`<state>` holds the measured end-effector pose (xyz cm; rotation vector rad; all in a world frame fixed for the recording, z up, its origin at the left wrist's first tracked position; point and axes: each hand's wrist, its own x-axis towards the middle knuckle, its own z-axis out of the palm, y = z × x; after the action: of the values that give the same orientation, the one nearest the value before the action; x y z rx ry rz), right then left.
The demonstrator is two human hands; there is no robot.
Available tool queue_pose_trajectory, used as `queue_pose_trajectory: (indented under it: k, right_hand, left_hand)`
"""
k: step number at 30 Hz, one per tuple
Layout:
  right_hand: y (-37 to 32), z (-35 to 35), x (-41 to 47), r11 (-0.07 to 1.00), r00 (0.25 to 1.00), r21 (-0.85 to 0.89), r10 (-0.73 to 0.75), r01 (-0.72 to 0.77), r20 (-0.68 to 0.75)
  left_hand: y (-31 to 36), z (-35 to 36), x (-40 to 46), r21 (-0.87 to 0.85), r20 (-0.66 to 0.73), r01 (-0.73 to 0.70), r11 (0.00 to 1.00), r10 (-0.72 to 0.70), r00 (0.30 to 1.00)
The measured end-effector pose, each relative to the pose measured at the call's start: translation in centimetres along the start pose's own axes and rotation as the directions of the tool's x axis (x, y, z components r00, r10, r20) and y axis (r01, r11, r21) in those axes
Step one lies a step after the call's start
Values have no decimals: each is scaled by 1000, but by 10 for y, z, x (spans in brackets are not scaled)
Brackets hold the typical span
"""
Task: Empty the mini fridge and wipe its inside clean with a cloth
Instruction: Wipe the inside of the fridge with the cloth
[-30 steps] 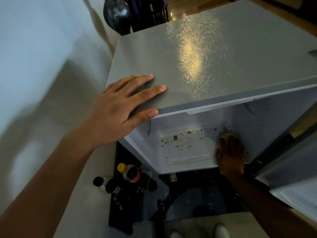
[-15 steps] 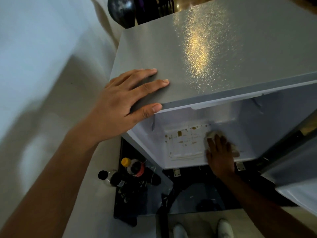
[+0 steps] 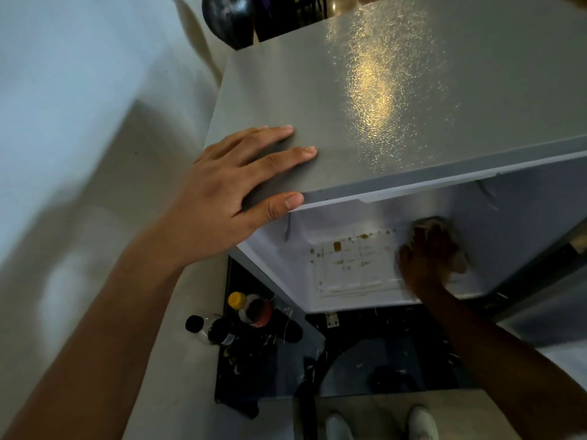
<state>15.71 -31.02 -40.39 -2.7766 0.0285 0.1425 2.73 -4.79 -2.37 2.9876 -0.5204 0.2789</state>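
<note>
left hand (image 3: 228, 198) lies flat and open on the fridge (image 3: 381, 106) top, right hand (image 3: 428, 258) presses a cloth (image 3: 457, 249) onto the stained floor inside.

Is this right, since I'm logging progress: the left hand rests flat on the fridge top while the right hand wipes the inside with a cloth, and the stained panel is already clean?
Not quite. The head view shows brown spots on the panel. The left hand lies flat on the fridge top; the right hand presses the cloth inside.

left hand (image 3: 222, 198) flat on the mini fridge (image 3: 365, 106) top; right hand (image 3: 425, 258) inside on cloth (image 3: 457, 246); bottles (image 3: 235, 319) on floor left.
</note>
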Motion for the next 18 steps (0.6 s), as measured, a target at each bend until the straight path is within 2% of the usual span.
queue_pose_trajectory:
  k: [2,5,8,11,14,18]
  right_hand:
    - [-27,8,-3,999,999,-11,-35,35,28]
    - [-58,28,-31,967,964,-51,-243,249,109]
    - [-63,38,-64,925,914,-76,-351,372,203]
    - [-43,42,-93,897,889,-43,-429,440,160]
    - [-11,41,-107,907,904,-35,-414,420,108]
    - [15,29,-84,971,972,-57,-228,232,56]
  left_hand:
    - [0,0,0,2,-3,-4,1000,4,1000]
    - [1,0,0,3,-7,-1,1000,1,1000]
    - [2,-1,0,1,-5,2,1000,-2,1000]
    - [1,-1,-1,5,-12,-4,1000,4,1000]
    - [0,0,-1,7,-10,-14,1000,14,1000]
    - [-1,2,-1,10,-15,-18,1000,18,1000]
